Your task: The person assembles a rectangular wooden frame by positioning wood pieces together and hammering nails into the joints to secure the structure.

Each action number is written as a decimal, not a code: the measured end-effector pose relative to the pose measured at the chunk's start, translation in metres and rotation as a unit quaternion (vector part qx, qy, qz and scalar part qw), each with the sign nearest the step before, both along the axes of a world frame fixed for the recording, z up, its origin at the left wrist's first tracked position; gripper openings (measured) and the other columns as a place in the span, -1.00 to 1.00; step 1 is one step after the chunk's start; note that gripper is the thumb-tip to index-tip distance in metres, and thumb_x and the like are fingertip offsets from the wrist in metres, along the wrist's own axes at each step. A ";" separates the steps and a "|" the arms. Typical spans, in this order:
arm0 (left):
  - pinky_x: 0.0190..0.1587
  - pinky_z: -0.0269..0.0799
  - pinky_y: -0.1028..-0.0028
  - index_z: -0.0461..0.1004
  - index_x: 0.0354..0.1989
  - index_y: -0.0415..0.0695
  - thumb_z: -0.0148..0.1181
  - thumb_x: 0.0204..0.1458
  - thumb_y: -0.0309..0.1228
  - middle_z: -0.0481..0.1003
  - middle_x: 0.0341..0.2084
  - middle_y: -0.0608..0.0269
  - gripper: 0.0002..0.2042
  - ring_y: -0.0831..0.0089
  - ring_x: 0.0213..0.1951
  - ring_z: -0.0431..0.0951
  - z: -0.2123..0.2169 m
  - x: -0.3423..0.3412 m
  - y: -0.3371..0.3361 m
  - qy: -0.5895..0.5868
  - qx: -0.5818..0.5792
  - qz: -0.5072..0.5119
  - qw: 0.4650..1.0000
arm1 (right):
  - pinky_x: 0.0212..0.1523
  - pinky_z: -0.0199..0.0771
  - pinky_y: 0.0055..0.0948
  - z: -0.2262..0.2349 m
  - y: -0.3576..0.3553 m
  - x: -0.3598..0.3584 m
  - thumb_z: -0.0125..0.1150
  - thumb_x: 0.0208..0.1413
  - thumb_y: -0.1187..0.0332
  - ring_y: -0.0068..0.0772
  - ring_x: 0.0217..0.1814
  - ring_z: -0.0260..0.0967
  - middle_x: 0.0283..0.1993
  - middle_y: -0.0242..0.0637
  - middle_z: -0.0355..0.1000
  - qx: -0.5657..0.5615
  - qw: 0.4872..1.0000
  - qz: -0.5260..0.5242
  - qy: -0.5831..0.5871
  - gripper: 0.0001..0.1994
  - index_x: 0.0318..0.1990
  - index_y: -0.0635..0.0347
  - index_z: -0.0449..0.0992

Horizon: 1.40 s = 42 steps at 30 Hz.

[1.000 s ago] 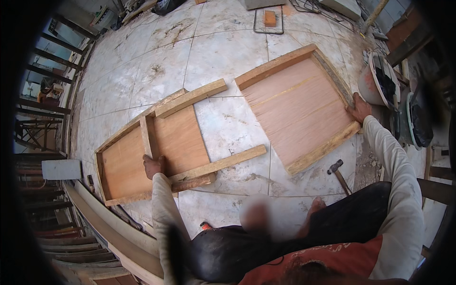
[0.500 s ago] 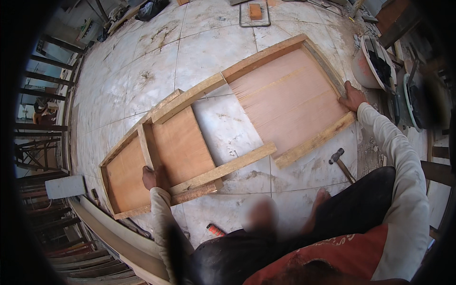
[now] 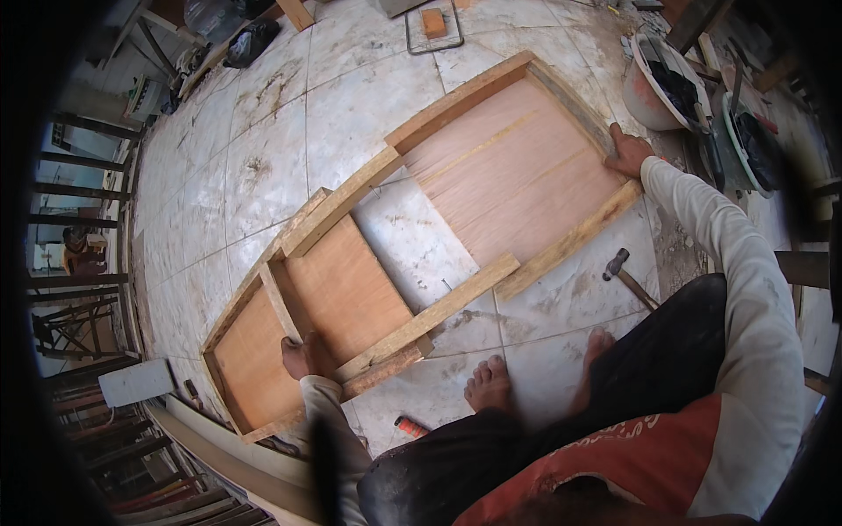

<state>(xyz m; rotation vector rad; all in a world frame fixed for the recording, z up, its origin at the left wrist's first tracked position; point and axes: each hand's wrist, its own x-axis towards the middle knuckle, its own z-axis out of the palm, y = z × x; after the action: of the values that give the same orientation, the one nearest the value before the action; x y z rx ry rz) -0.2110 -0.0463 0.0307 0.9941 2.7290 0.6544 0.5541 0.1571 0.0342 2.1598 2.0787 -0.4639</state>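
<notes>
Two wooden frames backed with plywood lie end to end on the floor. The left frame (image 3: 241,377) has orange-brown plywood, and my left hand (image 3: 307,358) is closed round its wooden crosspiece (image 3: 279,302) near the front side. At the far right, my right hand (image 3: 628,151) grips the end batten (image 3: 570,95) of the right frame, which holds pinkish plywood (image 3: 517,167). The left frame's long side strips overlap the ends of the right frame's strips. Between the two plywood sheets a gap shows the floor tiles. My fingertips are partly hidden behind the wood on both sides.
A hammer (image 3: 624,273) lies beside my right knee, and a tool with a red-orange handle (image 3: 410,427) near my left knee. A white basin (image 3: 638,88) stands at the right. Farther off lies an orange block (image 3: 433,24) within a metal loop. Boards (image 3: 237,460) lie at the lower left.
The two frames have come closer together, and the gap between the plywood sheets is narrower. Their front side strips now overlap at the ends. Both hands keep their holds.
</notes>
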 end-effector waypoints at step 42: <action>0.22 0.25 0.08 0.38 0.18 -0.24 0.43 -0.15 0.03 0.43 0.10 -0.09 -0.23 -0.02 0.15 0.40 0.036 0.237 0.015 0.038 -0.007 -0.567 0.823 | -0.10 0.41 -0.05 0.003 -0.263 -0.067 0.25 0.17 0.06 0.11 -0.04 0.40 -0.10 -0.01 0.41 0.010 0.997 0.032 0.071 -0.61 -0.10 0.22 0.40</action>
<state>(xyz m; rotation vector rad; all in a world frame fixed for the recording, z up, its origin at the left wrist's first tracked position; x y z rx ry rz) 0.0256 -0.0311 0.0667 2.2861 1.6225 0.3277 0.4875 -0.1055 0.0369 2.1203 2.2277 -0.6082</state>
